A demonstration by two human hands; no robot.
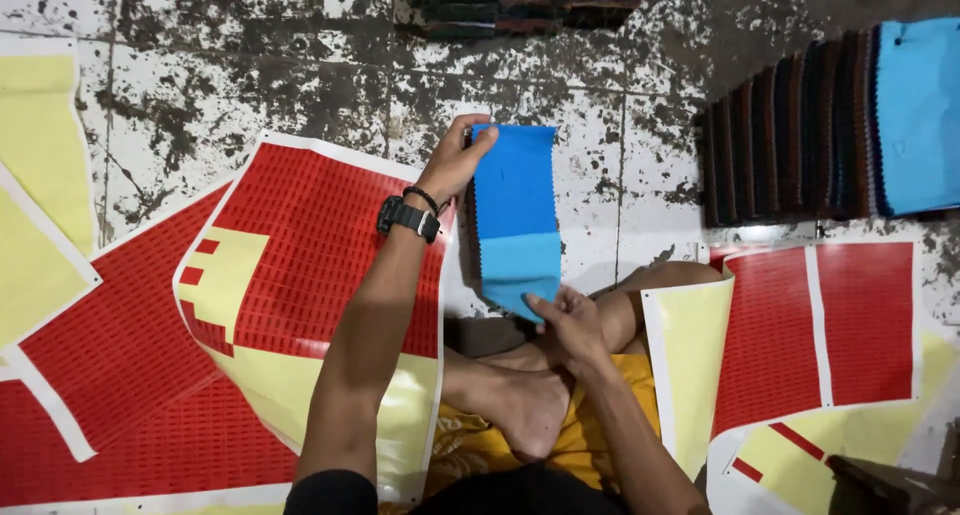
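I sit cross-legged on a stained tiled floor. My left hand (456,160), with a black watch on its wrist, grips the top edge of a stack of blue fabric swatches (515,200). The top swatch is bright blue and a lighter blue one shows below it. At the stack's lower edge, my right hand (565,320) pinches the light blue swatch. The stack hangs between both hands above my legs.
Red and yellow sticker sheets (300,245) lie on the floor at left, and more (820,325) at right. A fanned row of dark fabric swatches (790,140) with a light blue one lies at the upper right. Another swatch pile (520,3) sits at the top.
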